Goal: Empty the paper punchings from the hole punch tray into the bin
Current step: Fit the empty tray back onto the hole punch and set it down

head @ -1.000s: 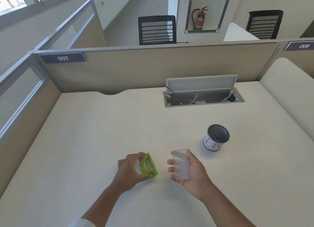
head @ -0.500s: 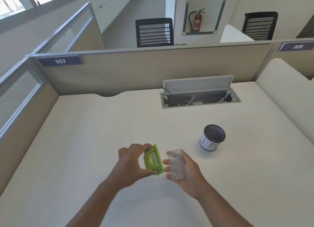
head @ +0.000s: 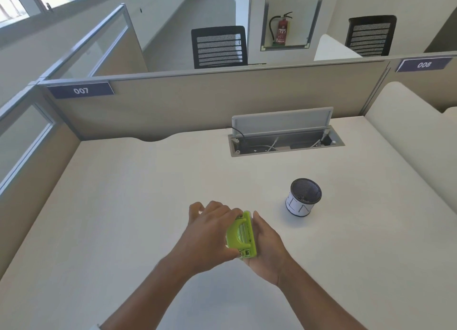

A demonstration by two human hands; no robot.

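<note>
A lime-green hole punch (head: 241,237) is held on its side above the desk, between both hands. My left hand (head: 210,233) grips it from the left. My right hand (head: 265,243) presses against its right face, where the clear plastic tray was; the tray is almost entirely hidden between the punch and my palm. The bin (head: 303,197), a small round cup with a dark mesh inside and a white patterned wall, stands upright on the desk to the right of and beyond my hands.
The pale desk (head: 123,218) is fenced by beige partitions at the back and left. An open cable trough (head: 284,145) with a raised lid sits at the back. A rounded divider (head: 410,144) borders the right side.
My hands have come together: the punch moved right and the tray in my right hand moved left until it sits against the punch's base. The bin has not moved.
</note>
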